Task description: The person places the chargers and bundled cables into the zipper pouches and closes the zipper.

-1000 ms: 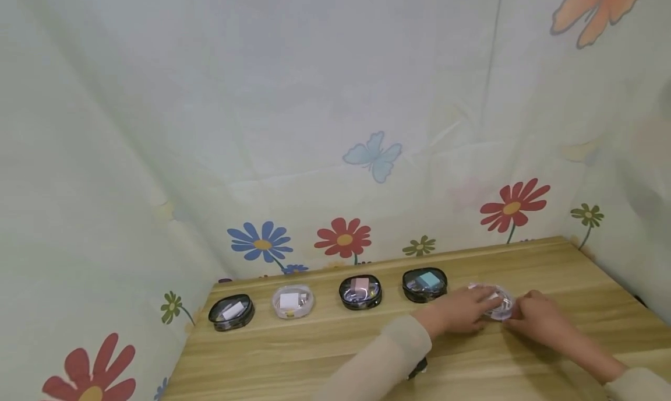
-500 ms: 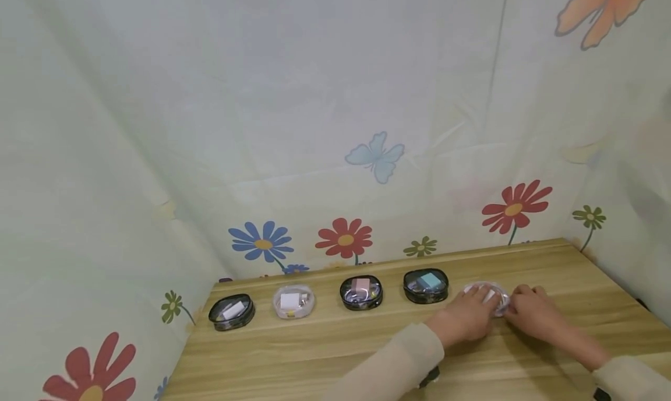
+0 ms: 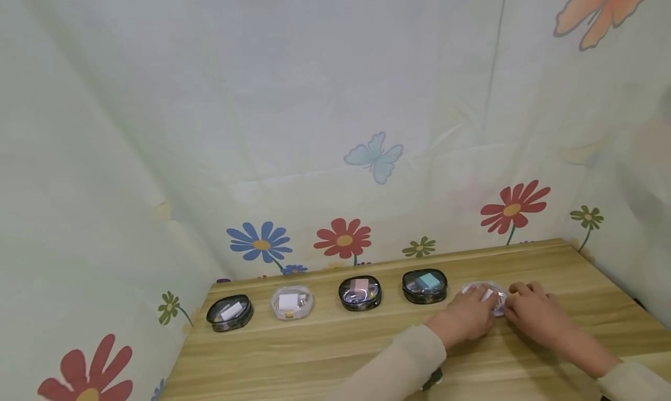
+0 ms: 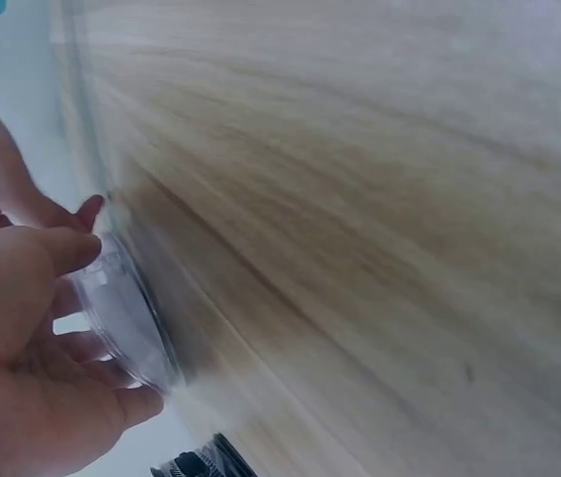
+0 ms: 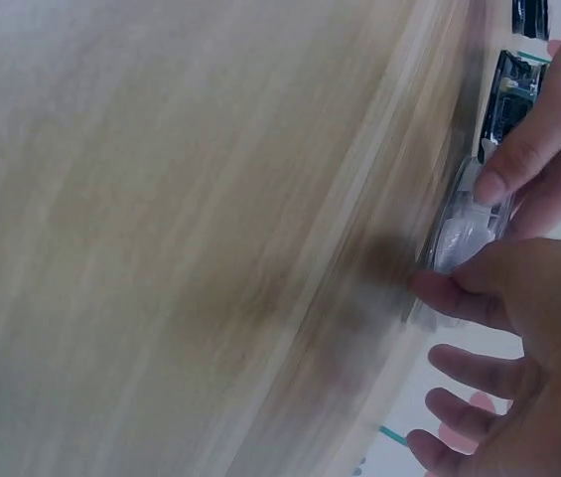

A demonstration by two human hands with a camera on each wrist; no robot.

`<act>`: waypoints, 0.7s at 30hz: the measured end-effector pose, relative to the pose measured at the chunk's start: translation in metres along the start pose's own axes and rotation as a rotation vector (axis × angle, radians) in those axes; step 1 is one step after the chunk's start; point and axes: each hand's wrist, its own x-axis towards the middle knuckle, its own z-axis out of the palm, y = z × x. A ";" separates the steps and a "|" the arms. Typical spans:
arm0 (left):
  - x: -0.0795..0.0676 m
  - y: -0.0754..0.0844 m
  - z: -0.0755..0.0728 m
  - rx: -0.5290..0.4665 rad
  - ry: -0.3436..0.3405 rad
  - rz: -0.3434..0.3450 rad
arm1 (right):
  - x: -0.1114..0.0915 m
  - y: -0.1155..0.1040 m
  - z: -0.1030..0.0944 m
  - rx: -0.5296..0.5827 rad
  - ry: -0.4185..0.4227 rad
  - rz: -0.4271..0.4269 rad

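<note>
A clear oval zip pouch with a white block and pale cable inside lies on the wooden table at the right end of a row of similar pouches. My left hand holds it from the left, fingers over its top; in the left wrist view the thumb and fingers span the pouch. My right hand is at the right end. In the right wrist view, its thumb and index finger pinch the pouch's edge, and the other fingers are spread. What lies between those fingertips is hidden.
To the left stand a black-rimmed pouch with a teal block, another with a pink block, a white-rimmed pouch and a black-rimmed pouch with a white block. A flower-printed curtain hangs behind the wooden table.
My left hand has moved slightly right and farther over the clear pouch, which has shifted a little left. The right hand has followed the pouch's end. The other pouches stay put.
</note>
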 end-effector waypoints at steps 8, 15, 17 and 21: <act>-0.004 -0.011 0.001 0.277 0.071 0.219 | 0.001 0.021 -0.003 -0.072 0.059 -0.028; -0.006 -0.018 -0.002 0.221 -0.004 0.298 | 0.017 0.045 -0.002 -0.118 0.070 -0.140; -0.007 -0.021 -0.003 0.143 -0.020 0.288 | 0.024 0.050 0.001 -0.126 0.105 -0.210; -0.007 -0.029 -0.002 0.044 -0.065 0.306 | 0.036 0.059 0.007 -0.164 0.184 -0.343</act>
